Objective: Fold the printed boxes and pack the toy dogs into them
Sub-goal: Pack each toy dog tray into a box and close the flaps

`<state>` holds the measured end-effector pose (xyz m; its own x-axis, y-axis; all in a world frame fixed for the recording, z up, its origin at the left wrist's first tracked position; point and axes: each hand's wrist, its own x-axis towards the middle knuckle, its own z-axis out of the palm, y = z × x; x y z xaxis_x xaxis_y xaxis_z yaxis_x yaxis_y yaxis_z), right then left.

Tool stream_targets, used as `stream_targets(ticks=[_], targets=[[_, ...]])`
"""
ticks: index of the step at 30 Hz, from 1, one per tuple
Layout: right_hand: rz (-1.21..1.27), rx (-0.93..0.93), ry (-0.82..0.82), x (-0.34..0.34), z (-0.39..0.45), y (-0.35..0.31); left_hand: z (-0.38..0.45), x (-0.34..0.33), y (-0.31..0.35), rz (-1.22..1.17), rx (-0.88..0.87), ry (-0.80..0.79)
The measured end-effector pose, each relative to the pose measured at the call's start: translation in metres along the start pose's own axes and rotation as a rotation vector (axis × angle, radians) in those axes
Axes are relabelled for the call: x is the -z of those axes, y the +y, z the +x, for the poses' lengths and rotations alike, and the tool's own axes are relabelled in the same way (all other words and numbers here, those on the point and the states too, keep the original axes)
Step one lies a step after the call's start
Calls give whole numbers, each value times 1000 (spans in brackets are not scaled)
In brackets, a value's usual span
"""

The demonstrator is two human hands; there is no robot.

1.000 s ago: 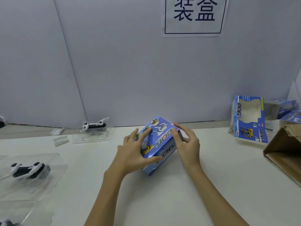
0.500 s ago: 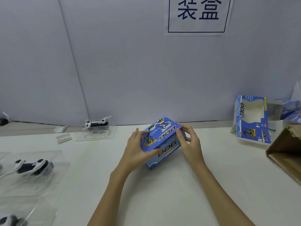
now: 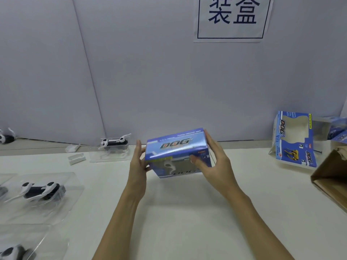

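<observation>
A blue printed "DOG" box (image 3: 176, 147) is lifted off the white table (image 3: 187, 222), held level between both hands, its window side facing me with a white toy dog visible inside. My left hand (image 3: 138, 166) presses flat against the box's left end. My right hand (image 3: 212, 162) grips the right end, thumb on the front window face. Black-and-white toy dogs sit in clear plastic trays: one at the back (image 3: 114, 143), one at the left (image 3: 40, 190), one at the bottom left corner (image 3: 11, 251). An empty folded box (image 3: 293, 139) stands at the right.
A brown cardboard carton (image 3: 332, 181) lies open at the right edge, with more blue boxes (image 3: 336, 130) behind it. Small white plastic pieces (image 3: 76, 158) lie near the back tray. Another toy dog (image 3: 6, 136) sits at the far left. A grey partition wall carries a paper sign (image 3: 232, 17).
The box has been lifted off the table and turned so its window side faces me; both hands moved from its top to its two ends.
</observation>
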<state>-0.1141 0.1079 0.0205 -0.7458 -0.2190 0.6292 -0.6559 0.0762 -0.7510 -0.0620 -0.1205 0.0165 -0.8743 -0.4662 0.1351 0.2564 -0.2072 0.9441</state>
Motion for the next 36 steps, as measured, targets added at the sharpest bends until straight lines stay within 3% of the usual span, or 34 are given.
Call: stream_targets(ticks=[2,4,7,15,19,23,25,30,33,36], targets=[[13,-118,165,0,2,-1,-5,-5,-2,101,-58,-86],[79,-207,215,4,6,0,-10,-12,-7,173,-96,-174],[159,-240,187,8,9,3,-16,-23,-17,153,-77,-237],[216,-281,62,9,8,12,-10,-18,-21,8,-79,-136],[116,-463,18,10,9,13,-2,-3,-19,-10,-9,-178],[-49,-502,-127,22,10,16,0,1,-24,36,49,-232],[-98,-503,-115,32,12,16,0,-2,-27,-16,86,-203],[-57,-510,236,57,19,9,4,-3,-41,-67,74,30],[276,-500,589,78,24,6,5,0,-52,-5,49,19],[648,-255,963,99,29,0,8,3,-59,59,37,-4]])
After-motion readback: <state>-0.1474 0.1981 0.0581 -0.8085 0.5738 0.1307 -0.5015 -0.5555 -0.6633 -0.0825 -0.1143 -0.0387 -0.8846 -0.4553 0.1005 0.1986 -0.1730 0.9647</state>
